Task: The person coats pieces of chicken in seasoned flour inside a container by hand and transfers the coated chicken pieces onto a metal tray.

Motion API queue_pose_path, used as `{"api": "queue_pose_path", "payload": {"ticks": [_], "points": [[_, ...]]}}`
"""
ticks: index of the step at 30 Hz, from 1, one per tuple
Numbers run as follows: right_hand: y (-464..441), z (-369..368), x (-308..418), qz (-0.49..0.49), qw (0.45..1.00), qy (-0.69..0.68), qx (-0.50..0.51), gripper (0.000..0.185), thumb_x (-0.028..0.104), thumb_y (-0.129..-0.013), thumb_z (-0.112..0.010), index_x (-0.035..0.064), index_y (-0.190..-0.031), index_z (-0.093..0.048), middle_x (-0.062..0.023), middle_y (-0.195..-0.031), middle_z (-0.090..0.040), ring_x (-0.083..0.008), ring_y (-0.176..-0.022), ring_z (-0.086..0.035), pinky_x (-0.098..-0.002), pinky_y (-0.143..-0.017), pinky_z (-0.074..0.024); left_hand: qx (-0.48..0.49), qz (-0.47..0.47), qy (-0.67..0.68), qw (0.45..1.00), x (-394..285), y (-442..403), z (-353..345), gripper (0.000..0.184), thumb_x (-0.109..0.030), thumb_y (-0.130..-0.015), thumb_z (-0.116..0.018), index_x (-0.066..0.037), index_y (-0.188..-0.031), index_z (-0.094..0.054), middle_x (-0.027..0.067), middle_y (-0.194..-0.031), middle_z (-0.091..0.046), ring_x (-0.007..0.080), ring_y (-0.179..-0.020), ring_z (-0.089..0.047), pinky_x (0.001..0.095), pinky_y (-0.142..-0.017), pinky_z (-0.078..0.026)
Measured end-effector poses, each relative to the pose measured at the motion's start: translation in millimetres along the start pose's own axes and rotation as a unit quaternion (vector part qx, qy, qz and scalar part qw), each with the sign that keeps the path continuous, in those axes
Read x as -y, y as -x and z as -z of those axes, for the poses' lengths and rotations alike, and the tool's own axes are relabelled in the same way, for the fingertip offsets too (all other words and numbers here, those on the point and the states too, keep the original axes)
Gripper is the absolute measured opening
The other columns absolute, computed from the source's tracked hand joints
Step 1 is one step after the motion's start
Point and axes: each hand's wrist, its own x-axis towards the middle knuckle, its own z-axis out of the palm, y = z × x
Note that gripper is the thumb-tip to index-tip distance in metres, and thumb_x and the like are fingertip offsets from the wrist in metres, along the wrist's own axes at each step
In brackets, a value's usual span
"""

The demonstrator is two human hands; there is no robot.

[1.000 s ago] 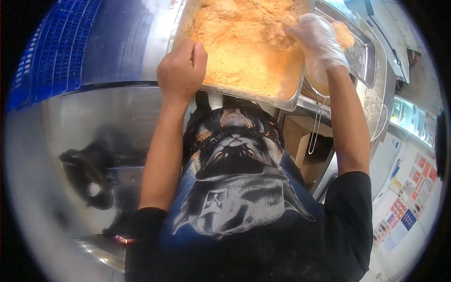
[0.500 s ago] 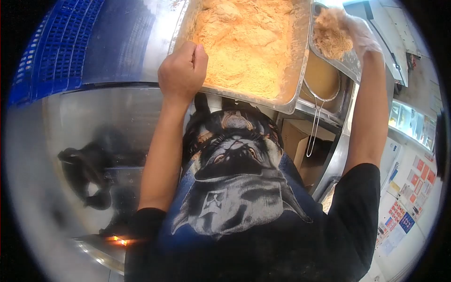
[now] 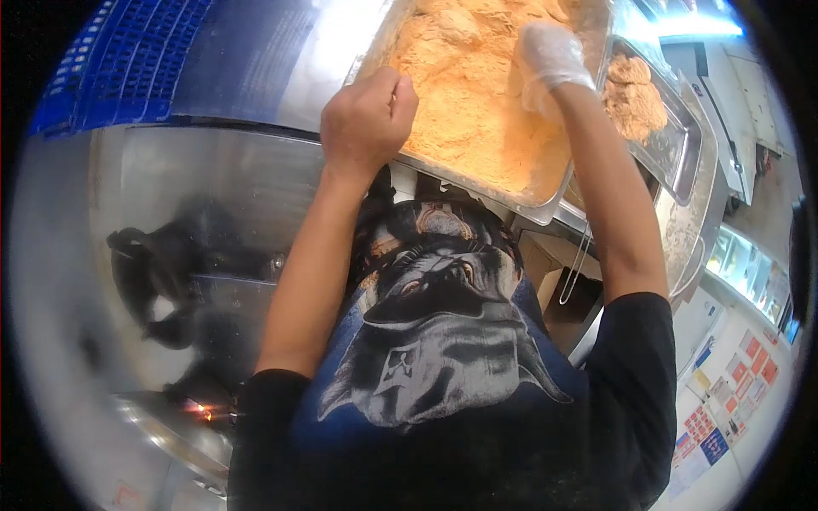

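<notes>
A deep metal tray (image 3: 486, 189) of orange-tinted breading flour (image 3: 477, 111) lies in front of me. My left hand (image 3: 368, 115) is bare and closed in a fist over the tray's near left rim, which it appears to grip. In a clear plastic glove, my right hand (image 3: 554, 64) is down at the flour on the tray's right side. Its fingers are mostly hidden, so their hold cannot be made out. Right of that wrist, a smaller metal tray (image 3: 684, 175) bears coated, lumpy pieces (image 3: 635, 100).
A blue plastic crate (image 3: 128, 64) stands at the upper left on a steel counter (image 3: 243, 64). A strainer's wire handle (image 3: 576, 268) hangs below my right forearm, near a cardboard box (image 3: 545, 255). A small flame (image 3: 200, 411) burns beside dark cookware at the lower left.
My right hand has moved left from the coated pieces in the smaller tray to the flour. My left hand stays closed at the rim. The view has shifted slightly.
</notes>
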Motion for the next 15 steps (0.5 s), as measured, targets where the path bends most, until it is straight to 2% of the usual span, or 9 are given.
{"api": "queue_pose_path", "payload": {"ticks": [2,5,7,11,13,15], "points": [[-1,-20,9,0.026,0.998,0.047,0.028,0.032,0.022,-0.091,-0.064,-0.0013,-0.106,-0.079,-0.0286,-0.108,-0.075,-0.043,-0.1,-0.074,-0.0504,-0.089,-0.0583,0.001,0.006,0.0,1.0,1,1,-1,0.024,-0.023,-0.101,-0.066,-0.008,-0.083,-0.065,0.0148,-0.068,-0.064,0.0379,-0.063,-0.065,0.0478,-0.057,-0.05],[4,-16,18,-0.004,0.999,0.04,0.029,0.032,0.022,-0.09,-0.064,-0.0006,-0.107,-0.079,-0.0272,-0.108,-0.076,-0.0431,-0.101,-0.074,-0.0491,-0.089,-0.0583,0.008,0.014,0.002,1.0,0,0,0,0.023,-0.023,-0.1,-0.066,-0.008,-0.083,-0.065,0.0148,-0.069,-0.064,0.0375,-0.064,-0.065,0.0476,-0.058,-0.05],[9,-3,19,0.017,0.994,0.055,0.091,0.032,0.023,-0.09,-0.064,-0.0006,-0.105,-0.08,-0.0262,-0.106,-0.076,-0.0421,-0.103,-0.074,-0.0476,-0.09,-0.0583,0.015,0.019,0.003,1.0,-1,0,2,0.023,-0.023,-0.1,-0.066,-0.008,-0.083,-0.065,0.0147,-0.069,-0.064,0.0374,-0.064,-0.065,0.0475,-0.058,-0.05],[1,-26,8,0.023,0.998,0.015,0.053,0.031,0.017,-0.085,-0.064,-0.0004,-0.105,-0.08,-0.0281,-0.109,-0.076,-0.0449,-0.104,-0.074,-0.0498,-0.093,-0.0573,0.007,0.017,0.001,1.0,-2,-1,2,0.022,-0.022,-0.1,-0.066,-0.008,-0.083,-0.065,0.0144,-0.069,-0.064,0.0375,-0.063,-0.064,0.0473,-0.058,-0.05],[1,-30,6,-0.037,0.994,-0.09,0.053,0.031,0.017,-0.088,-0.065,-0.0026,-0.108,-0.079,-0.0292,-0.112,-0.075,-0.0456,-0.106,-0.073,-0.0491,-0.093,-0.0576,0.003,0.014,-0.001,1.0,-2,0,1,0.022,-0.021,-0.1,-0.066,-0.008,-0.083,-0.065,0.0143,-0.069,-0.064,0.0375,-0.063,-0.064,0.0472,-0.058,-0.05],[-8,-27,8,-0.063,0.994,-0.059,0.066,0.031,0.019,-0.09,-0.066,-0.003,-0.109,-0.078,-0.0296,-0.114,-0.075,-0.045,-0.107,-0.073,-0.0489,-0.094,-0.0577,-0.006,0.01,0.011,1.0,-2,0,2,0.022,-0.021,-0.1,-0.066,-0.008,-0.082,-0.065,0.0143,-0.069,-0.064,0.0368,-0.064,-0.065,0.0471,-0.059,-0.051]]}}
